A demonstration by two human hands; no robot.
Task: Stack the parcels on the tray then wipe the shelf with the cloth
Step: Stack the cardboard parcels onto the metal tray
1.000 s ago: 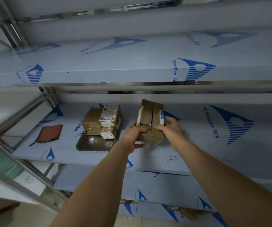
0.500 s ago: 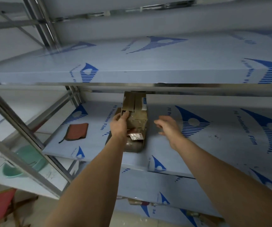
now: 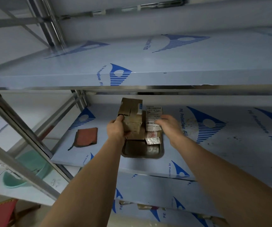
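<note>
Nearest on the shelf [image 3: 222,154] stands the metal tray [image 3: 141,152], its front part bare. Above it, the left hand [image 3: 116,131] grips a brown parcel [image 3: 131,117], held over the parcels [image 3: 153,126] already on the tray; the right hand [image 3: 169,124], fingers loose, touches their labelled top. The stacking step seems nearly finished; next the parcel must be lowered flat without pushing the pile. The red cloth [image 3: 86,136] lies left, well apart, unobstructed.

Brown cardboard parcel [image 3: 130,117]; rust-red cloth [image 3: 86,136]; pale blue shelf film [image 3: 230,145] with dark blue striped triangles; silver tray [image 3: 141,152]
</note>
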